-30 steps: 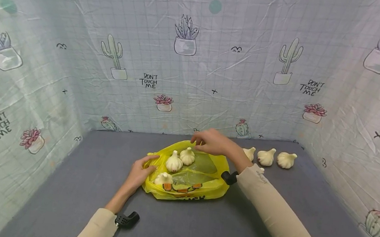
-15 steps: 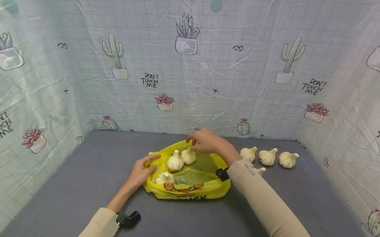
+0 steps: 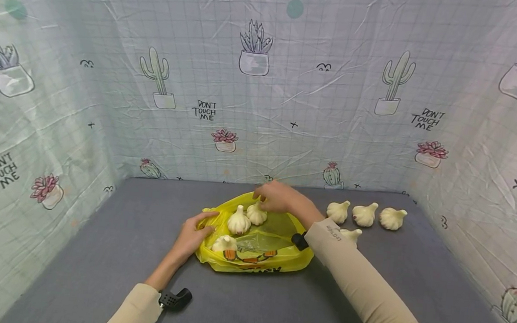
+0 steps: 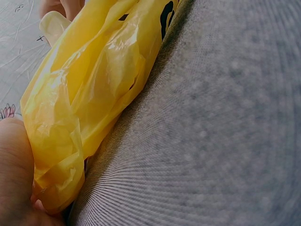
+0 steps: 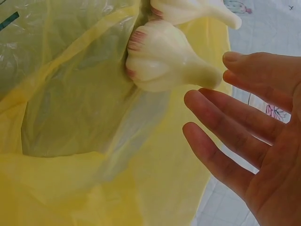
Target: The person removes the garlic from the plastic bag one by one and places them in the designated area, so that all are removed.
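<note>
A yellow plastic bag (image 3: 293,259) lies on its side, mouth spread upward. Inside sit three garlic bulbs: one at the front left (image 3: 225,244), one in the middle (image 3: 239,221) and one behind it (image 3: 256,213). My left hand (image 3: 191,235) holds the bag's left edge between thumb and fingers; the left wrist view shows the hand (image 4: 16,174) against the yellow plastic. Over the rear bulb is my right hand (image 3: 278,196). In the right wrist view its fingers are spread and loosely bent, close to the stem of a bulb (image 5: 164,61), not wrapped round it.
To the right of the bag, a row of three garlic bulbs (image 3: 364,215) lies on the grey table (image 3: 245,309). Another bulb (image 3: 351,235) is partly hidden by the right sleeve (image 3: 359,278). A patterned curtain (image 3: 291,108) hangs at the back and sides.
My right hand has shifted slightly left and down toward the rear garlic bulb. The left hand and the bag stay almost where they were.
</note>
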Demonstrator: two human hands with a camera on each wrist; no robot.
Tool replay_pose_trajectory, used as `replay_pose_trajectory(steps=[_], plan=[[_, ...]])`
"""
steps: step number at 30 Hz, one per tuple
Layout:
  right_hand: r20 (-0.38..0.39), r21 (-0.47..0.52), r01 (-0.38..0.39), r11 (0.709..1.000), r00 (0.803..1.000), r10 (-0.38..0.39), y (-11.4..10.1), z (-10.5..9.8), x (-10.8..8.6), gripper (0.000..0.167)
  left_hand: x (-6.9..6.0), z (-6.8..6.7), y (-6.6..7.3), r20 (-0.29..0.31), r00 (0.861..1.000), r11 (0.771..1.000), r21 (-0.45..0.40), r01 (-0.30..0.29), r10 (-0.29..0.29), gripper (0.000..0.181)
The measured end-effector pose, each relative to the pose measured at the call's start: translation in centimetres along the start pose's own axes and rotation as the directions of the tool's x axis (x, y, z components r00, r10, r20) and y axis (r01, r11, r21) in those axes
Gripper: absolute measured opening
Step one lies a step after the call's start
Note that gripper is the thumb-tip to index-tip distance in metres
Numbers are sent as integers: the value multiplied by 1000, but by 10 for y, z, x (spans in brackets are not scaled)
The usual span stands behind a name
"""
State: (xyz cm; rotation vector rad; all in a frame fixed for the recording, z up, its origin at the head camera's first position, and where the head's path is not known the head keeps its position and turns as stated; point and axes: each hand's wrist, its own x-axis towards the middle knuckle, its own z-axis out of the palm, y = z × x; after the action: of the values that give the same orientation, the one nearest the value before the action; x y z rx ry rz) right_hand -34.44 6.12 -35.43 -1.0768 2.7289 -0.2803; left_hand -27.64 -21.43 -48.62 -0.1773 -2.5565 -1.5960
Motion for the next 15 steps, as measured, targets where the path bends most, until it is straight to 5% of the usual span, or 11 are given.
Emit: replay_pose_trajectory(steps=[15], plan=[[-11, -13, 10, 1000, 1000, -10, 4, 7, 0, 27, -1, -1, 2, 6, 1000, 1000, -11, 12, -12, 41]])
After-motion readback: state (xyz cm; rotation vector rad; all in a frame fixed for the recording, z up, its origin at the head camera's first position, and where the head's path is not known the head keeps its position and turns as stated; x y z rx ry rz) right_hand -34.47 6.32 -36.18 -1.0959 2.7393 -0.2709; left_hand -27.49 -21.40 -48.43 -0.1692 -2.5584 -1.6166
